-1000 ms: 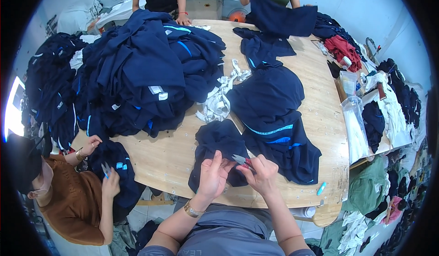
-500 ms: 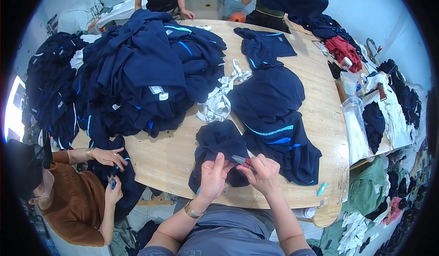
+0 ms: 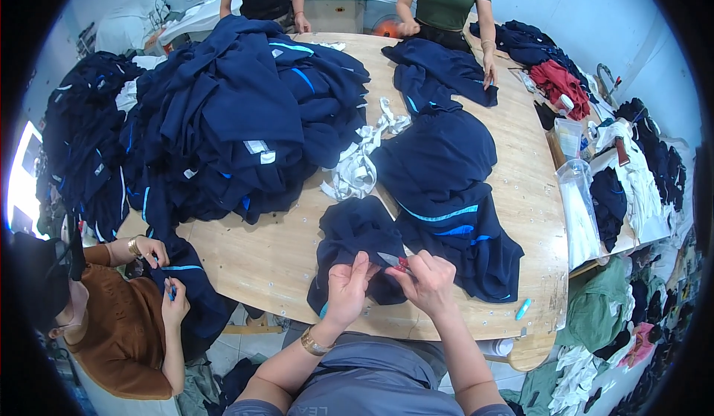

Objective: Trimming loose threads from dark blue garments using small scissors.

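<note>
At the near edge of the wooden table [image 3: 282, 260], my two hands meet over a navy garment [image 3: 355, 237] that lies bunched in front of me, its lower part draped toward the table's rim. My left hand [image 3: 346, 289] has its fingers closed, pinching a fold of the dark cloth. My right hand [image 3: 430, 282] is clamped on a small thread snipper [image 3: 393, 260] with a red grip, the metal blades pointing left, their tips just beside my left fingertips and over the fabric.

Just right of this garment lies a stack of navy garments with light blue stripes [image 3: 446, 200]. Farther and to the left rises a large heap of navy clothing [image 3: 238, 111], and between heap and stack lies a tangle of white fabric strips [image 3: 357, 163]. A small turquoise tool [image 3: 523, 309] rests near the table's right near corner.

At my left a person in a brown top [image 3: 119, 327] handles another navy piece. Two more people stand at the far side.
</note>
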A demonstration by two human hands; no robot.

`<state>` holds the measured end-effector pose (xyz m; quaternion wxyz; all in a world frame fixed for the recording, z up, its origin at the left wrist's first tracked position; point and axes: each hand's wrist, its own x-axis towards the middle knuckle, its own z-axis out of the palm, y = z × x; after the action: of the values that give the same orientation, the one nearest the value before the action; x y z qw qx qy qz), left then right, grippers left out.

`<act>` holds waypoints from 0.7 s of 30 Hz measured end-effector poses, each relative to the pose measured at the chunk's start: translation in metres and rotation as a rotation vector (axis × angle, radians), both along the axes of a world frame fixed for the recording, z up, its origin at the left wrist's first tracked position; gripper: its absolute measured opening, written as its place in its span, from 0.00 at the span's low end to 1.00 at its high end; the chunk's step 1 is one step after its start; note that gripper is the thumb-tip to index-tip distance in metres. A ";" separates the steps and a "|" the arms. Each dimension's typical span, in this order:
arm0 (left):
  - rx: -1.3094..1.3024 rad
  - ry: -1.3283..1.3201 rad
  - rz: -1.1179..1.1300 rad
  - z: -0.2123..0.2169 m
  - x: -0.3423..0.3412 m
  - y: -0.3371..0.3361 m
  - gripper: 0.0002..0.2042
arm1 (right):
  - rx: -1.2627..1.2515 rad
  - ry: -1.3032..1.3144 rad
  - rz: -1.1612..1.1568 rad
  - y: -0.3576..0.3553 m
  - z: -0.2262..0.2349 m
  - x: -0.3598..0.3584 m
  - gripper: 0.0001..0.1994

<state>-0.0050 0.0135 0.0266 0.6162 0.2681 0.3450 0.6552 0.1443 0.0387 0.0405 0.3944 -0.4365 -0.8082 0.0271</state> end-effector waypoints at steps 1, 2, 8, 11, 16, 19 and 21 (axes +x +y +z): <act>0.000 0.000 0.001 0.000 0.000 0.000 0.12 | 0.002 -0.001 -0.004 0.000 -0.001 0.000 0.17; -0.007 -0.030 0.006 -0.001 0.000 0.000 0.12 | 0.002 -0.001 -0.002 0.000 -0.001 0.000 0.17; 0.016 -0.138 -0.010 0.004 -0.002 0.003 0.12 | -0.014 0.021 0.016 -0.001 -0.006 0.003 0.18; 0.017 -0.151 -0.016 0.002 -0.003 0.002 0.12 | 0.004 0.013 0.034 -0.001 -0.003 0.002 0.18; -0.056 -0.076 0.003 0.006 -0.001 0.003 0.15 | 0.005 0.005 0.036 0.001 -0.003 0.000 0.18; 0.005 -0.055 0.008 -0.006 -0.003 0.000 0.15 | -0.022 0.027 0.060 0.001 -0.001 -0.002 0.16; -0.015 -0.008 0.012 -0.005 -0.004 0.000 0.13 | -0.040 0.105 0.080 0.003 -0.008 -0.002 0.16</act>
<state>-0.0094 0.0138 0.0211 0.6157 0.2589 0.3489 0.6574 0.1421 0.0413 0.0328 0.4262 -0.4098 -0.8023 0.0817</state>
